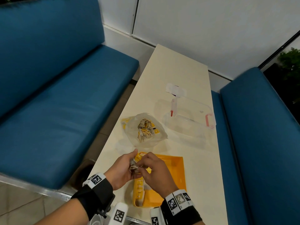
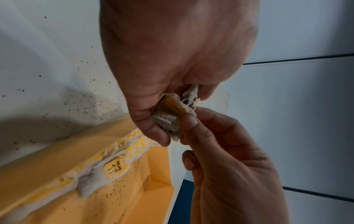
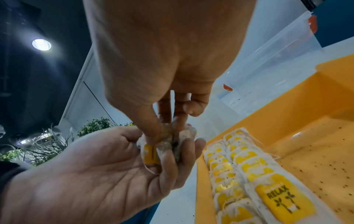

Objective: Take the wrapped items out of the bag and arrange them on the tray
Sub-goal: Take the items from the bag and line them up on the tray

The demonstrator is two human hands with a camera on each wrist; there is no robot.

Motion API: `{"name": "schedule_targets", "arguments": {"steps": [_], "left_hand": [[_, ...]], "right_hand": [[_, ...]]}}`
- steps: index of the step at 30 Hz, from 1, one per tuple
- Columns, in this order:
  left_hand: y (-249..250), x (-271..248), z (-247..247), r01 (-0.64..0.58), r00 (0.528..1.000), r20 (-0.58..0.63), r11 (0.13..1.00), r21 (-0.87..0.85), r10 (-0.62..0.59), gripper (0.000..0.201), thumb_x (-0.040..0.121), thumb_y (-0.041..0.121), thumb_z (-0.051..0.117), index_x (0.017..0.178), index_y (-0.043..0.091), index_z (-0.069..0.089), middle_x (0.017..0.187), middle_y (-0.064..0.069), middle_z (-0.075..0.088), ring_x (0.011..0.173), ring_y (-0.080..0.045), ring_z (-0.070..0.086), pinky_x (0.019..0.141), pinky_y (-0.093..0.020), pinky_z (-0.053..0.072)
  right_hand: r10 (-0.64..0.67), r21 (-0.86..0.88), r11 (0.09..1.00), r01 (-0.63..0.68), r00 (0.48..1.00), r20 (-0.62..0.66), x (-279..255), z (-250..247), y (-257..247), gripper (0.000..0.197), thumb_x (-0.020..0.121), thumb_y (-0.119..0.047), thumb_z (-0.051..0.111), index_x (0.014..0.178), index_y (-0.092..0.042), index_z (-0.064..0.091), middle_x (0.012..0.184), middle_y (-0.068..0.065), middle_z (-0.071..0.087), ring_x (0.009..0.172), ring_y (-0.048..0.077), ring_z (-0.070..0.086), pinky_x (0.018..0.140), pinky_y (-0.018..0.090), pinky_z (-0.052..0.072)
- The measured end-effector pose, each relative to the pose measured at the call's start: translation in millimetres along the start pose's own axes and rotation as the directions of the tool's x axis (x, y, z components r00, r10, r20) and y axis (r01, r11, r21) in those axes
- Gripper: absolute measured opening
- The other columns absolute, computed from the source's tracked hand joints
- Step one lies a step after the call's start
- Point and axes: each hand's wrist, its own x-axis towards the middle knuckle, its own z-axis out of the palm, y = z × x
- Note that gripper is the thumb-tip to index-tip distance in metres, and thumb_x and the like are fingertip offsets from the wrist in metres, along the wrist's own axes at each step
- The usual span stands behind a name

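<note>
Above the near-left corner of the yellow tray [image 1: 177, 169], my left hand [image 1: 131, 166] cups a small clump of tea bags [image 2: 168, 121] with white paper and yellow tags. My right hand [image 1: 141, 166] meets it from the right, and its thumb and fingers [image 3: 164, 133] pinch one tea bag [image 3: 151, 153] in that clump. A row of tea bags [image 3: 239, 174] lies overlapped along the tray's left wall [image 2: 47, 174]. Beyond the tray, the clear plastic bag [image 1: 144, 129] lies open on the table with several tea bags inside.
A clear storage box [image 1: 190, 119] with red clips stands at the right of the white table [image 1: 175, 65], and its lid [image 1: 176, 90] lies behind it. Blue benches [image 1: 56, 103] flank the table on both sides. Dark crumbs dot the tray floor [image 3: 316, 151].
</note>
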Motion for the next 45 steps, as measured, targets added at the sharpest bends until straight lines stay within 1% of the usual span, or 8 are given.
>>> {"name": "schedule_targets", "arguments": {"steps": [7, 13, 19, 25, 29, 31, 35, 45], "left_hand": [[0.2, 0.3, -1.4, 0.004, 1.000, -0.013, 0.999, 0.040, -0.003, 0.046, 0.106, 0.045, 0.044, 0.086, 0.009, 0.064, 0.067, -0.009, 0.061, 0.056, -0.017, 0.063, 0.066, -0.033, 0.046], [-1.6, 0.7, -6.6, 0.014, 1.000, 0.009, 0.999, 0.039, -0.014, 0.046, 0.105, 0.046, 0.045, 0.093, 0.008, 0.070, 0.082, -0.016, 0.069, 0.072, -0.025, 0.068, 0.060, -0.031, 0.044], [-1.1, -2.2, -8.1, 0.014, 1.000, 0.005, 0.999, 0.044, -0.014, 0.051, 0.104, 0.046, 0.046, 0.091, 0.005, 0.073, 0.081, -0.017, 0.072, 0.071, -0.026, 0.067, 0.059, -0.031, 0.043], [-1.3, -3.1, -10.4, 0.041, 0.999, 0.012, 0.999, 0.024, -0.041, 0.052, 0.103, 0.048, 0.046, 0.105, 0.003, 0.072, 0.097, -0.019, 0.074, 0.074, -0.026, 0.068, 0.062, -0.032, 0.044], [-1.6, -4.1, -13.3, 0.053, 0.997, 0.055, 0.998, -0.016, -0.052, 0.056, 0.104, 0.048, 0.043, 0.112, 0.001, 0.071, 0.102, -0.019, 0.073, 0.071, -0.023, 0.065, 0.060, -0.030, 0.043], [-1.8, -3.7, -14.6, 0.055, 0.997, 0.062, 0.998, -0.033, -0.053, 0.056, 0.104, 0.047, 0.042, 0.114, 0.000, 0.071, 0.098, -0.017, 0.073, 0.070, -0.023, 0.065, 0.057, -0.028, 0.047], [0.1, -2.1, -17.8, 0.033, 0.998, 0.046, 0.998, -0.060, -0.030, 0.051, 0.105, 0.046, 0.043, 0.111, 0.004, 0.070, 0.101, -0.019, 0.072, 0.069, -0.024, 0.066, 0.055, -0.028, 0.052], [-1.9, 2.7, -24.3, 0.014, 1.000, 0.019, 1.000, -0.015, -0.014, 0.051, 0.105, 0.046, 0.042, 0.112, 0.004, 0.071, 0.107, -0.021, 0.071, 0.073, -0.024, 0.067, 0.061, -0.030, 0.047]], "right_hand": [[0.047, 0.042, 0.998, -0.046, 0.999, -0.013, 5.2, -2.6, -0.5, 0.017, 0.091, -0.006, 0.061, 0.100, -0.014, 0.073, 0.096, -0.002, 0.061, 0.086, 0.006, 0.060, 0.077, 0.018, 0.049], [0.118, 0.086, 0.990, -0.116, 0.993, -0.022, 6.7, -10.1, 1.5, 0.011, 0.086, -0.008, 0.069, 0.092, -0.014, 0.076, 0.092, -0.001, 0.068, 0.087, 0.007, 0.063, 0.076, 0.015, 0.048], [0.144, 0.168, 0.977, -0.132, 0.987, -0.064, 7.1, -18.9, 1.6, 0.013, 0.082, -0.005, 0.076, 0.088, -0.016, 0.080, 0.090, -0.006, 0.070, 0.087, 0.006, 0.065, 0.074, 0.013, 0.048], [0.192, 0.274, 0.946, -0.170, 0.980, -0.056, 11.7, -29.2, -4.2, 0.014, 0.078, -0.005, 0.080, 0.084, -0.018, 0.082, 0.090, -0.007, 0.071, 0.085, 0.008, 0.066, 0.072, 0.012, 0.046], [0.235, 0.271, 0.940, -0.208, 0.969, -0.071, 15.5, -33.7, -7.6, 0.022, 0.082, -0.012, 0.078, 0.078, -0.033, 0.075, 0.086, -0.007, 0.072, 0.079, 0.010, 0.066, 0.073, 0.023, 0.052], [0.290, 0.312, 0.916, -0.252, 0.954, -0.080, 17.6, -35.6, -9.7, 0.017, 0.085, -0.011, 0.075, 0.080, -0.027, 0.073, 0.079, -0.005, 0.073, 0.071, 0.013, 0.065, 0.068, 0.027, 0.053], [0.374, 0.474, 0.832, -0.287, 0.922, -0.098, 20.5, -41.5, -10.3, 0.005, 0.090, -0.002, 0.066, 0.088, -0.006, 0.067, 0.064, 0.007, 0.067, 0.058, 0.014, 0.064, 0.053, 0.018, 0.044], [0.563, 0.564, 0.705, -0.429, 0.823, -0.077, 4.2, -43.1, 20.2, 0.003, 0.093, -0.002, 0.064, 0.091, 0.001, 0.065, 0.062, 0.011, 0.065, 0.058, 0.017, 0.059, 0.047, 0.026, 0.038]]}}
